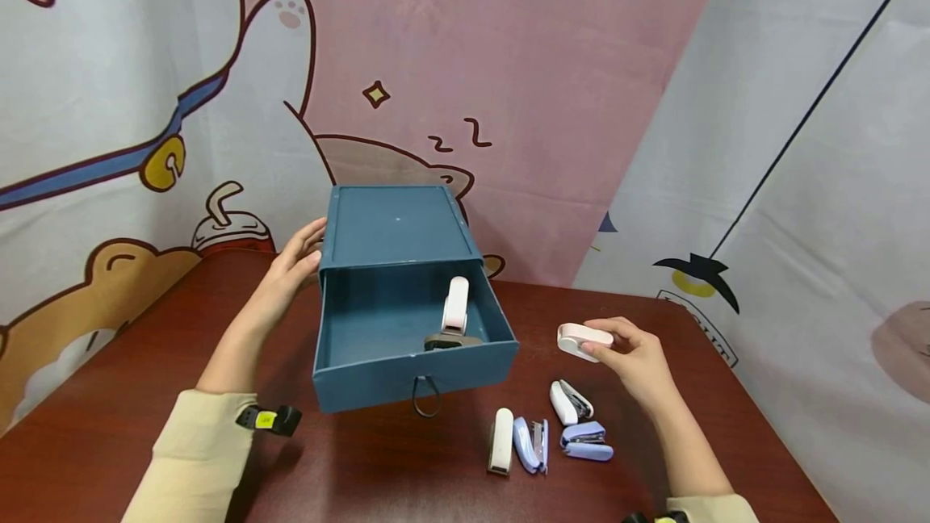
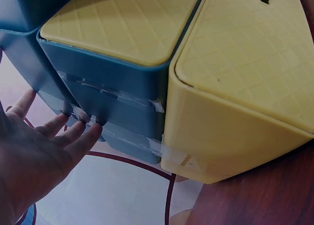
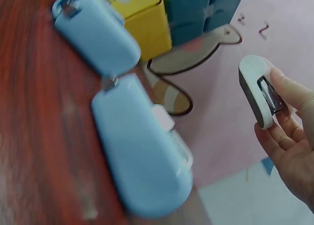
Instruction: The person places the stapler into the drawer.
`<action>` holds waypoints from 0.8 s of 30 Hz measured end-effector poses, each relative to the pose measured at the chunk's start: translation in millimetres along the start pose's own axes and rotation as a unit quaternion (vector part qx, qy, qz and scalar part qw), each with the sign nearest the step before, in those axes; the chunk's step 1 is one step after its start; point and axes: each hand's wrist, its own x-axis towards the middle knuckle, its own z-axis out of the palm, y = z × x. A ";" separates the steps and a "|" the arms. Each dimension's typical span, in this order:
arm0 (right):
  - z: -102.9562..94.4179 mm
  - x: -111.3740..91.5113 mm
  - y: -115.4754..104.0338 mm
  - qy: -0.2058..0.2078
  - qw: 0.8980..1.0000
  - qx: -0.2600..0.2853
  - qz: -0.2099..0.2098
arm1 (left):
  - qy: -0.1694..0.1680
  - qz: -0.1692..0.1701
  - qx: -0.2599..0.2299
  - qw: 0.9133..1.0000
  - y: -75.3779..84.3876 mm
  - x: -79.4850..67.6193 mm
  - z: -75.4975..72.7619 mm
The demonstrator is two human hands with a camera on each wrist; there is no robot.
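Observation:
A blue drawer box [image 1: 400,224] stands on the table with its front drawer [image 1: 363,384] pulled out. My left hand [image 1: 294,257] rests its fingertips on the box's left side; in the left wrist view the fingers of that hand [image 2: 49,141] are spread against the blue wall [image 2: 113,82]. To the right of the drawer, my right hand [image 1: 632,357] pinches a white stapler [image 1: 584,340] above the table. The right wrist view shows this stapler [image 3: 257,90] between thumb and fingers. Inside the drawer are a white stapler [image 1: 455,305] and a grey-brown one [image 1: 452,341].
In front of the drawer's right side lie a white stapler [image 1: 501,442], a blue stapler [image 1: 531,445], another white stapler [image 1: 570,403] and another blue one [image 1: 587,441]. The left wrist view shows yellow sections [image 2: 230,117] of the box. A printed cloth [image 1: 508,87] hangs behind the table.

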 end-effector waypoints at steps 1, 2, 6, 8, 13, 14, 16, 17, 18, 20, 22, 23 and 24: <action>0.6 0.9 -0.8 0.001 1.000 0.002 -0.003 | 0.000 0.001 -0.001 1.000 0.1 0.0 0.1; 0.9 1.9 -0.5 0.002 1.000 0.000 -0.004 | 0.000 0.001 -0.001 1.000 0.0 0.1 0.2; 3.6 4.8 -8.8 0.005 1.000 0.003 -0.010 | 0.000 0.002 -0.004 1.000 0.1 0.2 0.4; 4.5 5.4 -18.1 0.007 1.000 0.009 -0.011 | 0.001 0.002 -0.003 1.000 0.5 0.1 0.5; 6.3 6.5 -42.1 0.022 0.999 0.036 -0.017 | 0.002 0.001 -0.010 1.000 2.3 0.0 1.7; 6.8 6.9 -46.7 0.025 0.998 0.046 -0.022 | 0.002 0.001 -0.011 1.000 2.5 0.1 1.9; 8.2 7.7 -55.5 0.023 0.997 0.063 -0.041 | 0.000 0.002 -0.008 1.000 2.6 0.4 2.2; 9.0 8.2 -60.0 0.019 0.996 0.070 -0.053 | 0.001 0.002 -0.007 1.000 2.3 0.5 2.1; 10.0 8.7 -64.3 0.015 0.995 0.076 -0.064 | 0.001 0.002 -0.006 1.000 2.3 0.5 2.1; 12.2 9.8 -73.0 0.005 0.993 0.083 -0.083 | 0.002 0.001 -0.004 1.000 1.8 0.5 1.8; 14.7 10.8 -81.5 -0.004 0.992 0.085 -0.097 | 0.003 0.001 -0.002 1.000 1.3 0.4 1.3; 16.1 11.3 -85.7 -0.007 0.991 0.086 -0.100 | 0.004 -0.001 -0.001 1.000 0.9 0.5 1.0; 17.4 12.0 -89.8 -0.009 0.991 0.088 -0.104 | 0.004 -0.001 0.000 1.000 0.8 0.4 0.8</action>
